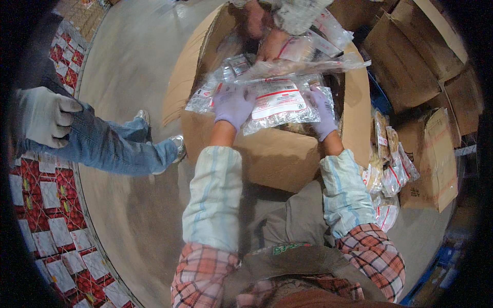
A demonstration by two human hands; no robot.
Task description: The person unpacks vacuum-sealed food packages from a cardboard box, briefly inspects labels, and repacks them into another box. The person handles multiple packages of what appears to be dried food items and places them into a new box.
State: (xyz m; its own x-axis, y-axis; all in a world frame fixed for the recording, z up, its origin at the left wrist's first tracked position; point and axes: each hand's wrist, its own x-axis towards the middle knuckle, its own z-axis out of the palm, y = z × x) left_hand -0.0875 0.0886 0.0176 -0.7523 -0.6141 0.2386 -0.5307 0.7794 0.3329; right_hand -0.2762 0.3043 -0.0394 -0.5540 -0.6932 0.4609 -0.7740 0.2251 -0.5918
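A clear plastic package [279, 101] with a white and red printed label is held above an open cardboard box [277, 154]. My left hand [234, 104], in a pale purple glove, grips its left side, next to another clear plastic bag [198, 101]. On its right edge is my right hand [322, 111], gloved alike, with the fingers curled around the plastic. Behind it lie more plastic packages [296, 50] inside the box. Another person's hand [271, 44] reaches among them from the far side. What lies under the held package is mostly hidden.
At the left stands a person in jeans [119, 142] with a white-gloved hand [48, 115]. Several filled plastic packages [389, 169] lie on the floor at right, beside cardboard boxes [429, 165]. Red and white printed cartons [57, 200] under netting line the left side.
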